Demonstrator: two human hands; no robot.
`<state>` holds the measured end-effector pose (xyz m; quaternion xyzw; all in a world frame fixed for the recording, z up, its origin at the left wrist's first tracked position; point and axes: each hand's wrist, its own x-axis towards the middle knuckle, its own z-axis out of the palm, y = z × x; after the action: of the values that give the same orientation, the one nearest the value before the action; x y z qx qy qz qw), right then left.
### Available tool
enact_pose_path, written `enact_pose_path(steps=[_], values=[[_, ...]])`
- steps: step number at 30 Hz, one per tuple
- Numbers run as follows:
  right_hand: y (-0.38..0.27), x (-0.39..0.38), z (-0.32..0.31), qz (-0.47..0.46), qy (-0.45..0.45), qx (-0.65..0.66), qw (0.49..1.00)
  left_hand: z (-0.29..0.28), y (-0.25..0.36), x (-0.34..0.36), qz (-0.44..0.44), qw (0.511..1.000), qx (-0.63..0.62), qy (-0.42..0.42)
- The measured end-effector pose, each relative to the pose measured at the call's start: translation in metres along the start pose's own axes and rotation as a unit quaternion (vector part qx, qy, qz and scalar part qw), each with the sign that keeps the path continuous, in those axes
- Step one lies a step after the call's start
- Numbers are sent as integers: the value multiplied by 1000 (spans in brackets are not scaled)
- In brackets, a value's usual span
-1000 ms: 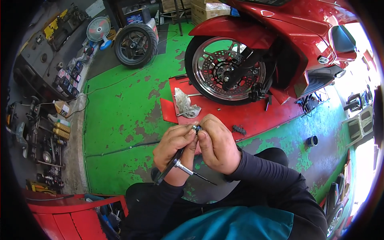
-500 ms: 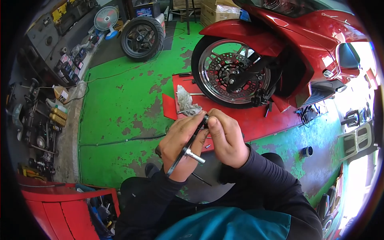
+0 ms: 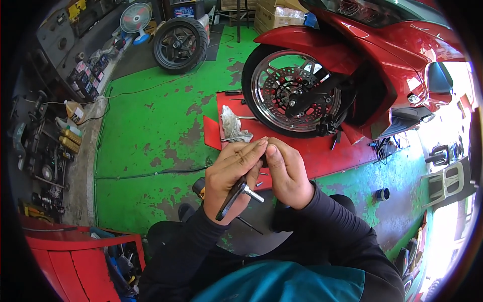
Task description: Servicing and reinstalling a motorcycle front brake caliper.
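Above my lap, my left hand [image 3: 226, 173] is closed around a narrow black part [image 3: 230, 201], whose flat rounded end hangs below the palm. From that end a silver cylindrical pin [image 3: 255, 195] sticks out to the right. My right hand [image 3: 292, 173] meets the left at the fingertips, its fingers curled and thumb pressed in at the part's upper end. The fingers cover that upper end, so I cannot make out what is pinched there. What kind of part it is does not show.
Beyond my hands, a red scooter's front wheel [image 3: 297, 95] with its drilled brake disc stands over a red platform [image 3: 302, 151]. A dirty rag [image 3: 232, 126] and tools lie on it. A loose wheel [image 3: 181, 46] stands behind, a red cabinet [image 3: 75, 261] at lower left.
The black part has turned in my left hand, its lower end swinging slightly right. My fingertips have closed together over the upper end, which showed before.
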<state>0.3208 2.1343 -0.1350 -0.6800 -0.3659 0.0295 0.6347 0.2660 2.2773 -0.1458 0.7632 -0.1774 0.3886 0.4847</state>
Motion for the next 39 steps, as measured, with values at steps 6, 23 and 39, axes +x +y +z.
enact_pose_path(steps=[6, 23, 39], values=[[-12, -2, -4, 54, -40, 52, 996, -4, 5, -2, -63, 998, -19, 2], [-17, 4, -21, -55, -113, -152, 980, -11, 3, 5, 24, 1000, 17, 9], [-6, 5, -36, 50, -153, 42, 986, -11, 7, -5, -69, 995, -75, 7]])
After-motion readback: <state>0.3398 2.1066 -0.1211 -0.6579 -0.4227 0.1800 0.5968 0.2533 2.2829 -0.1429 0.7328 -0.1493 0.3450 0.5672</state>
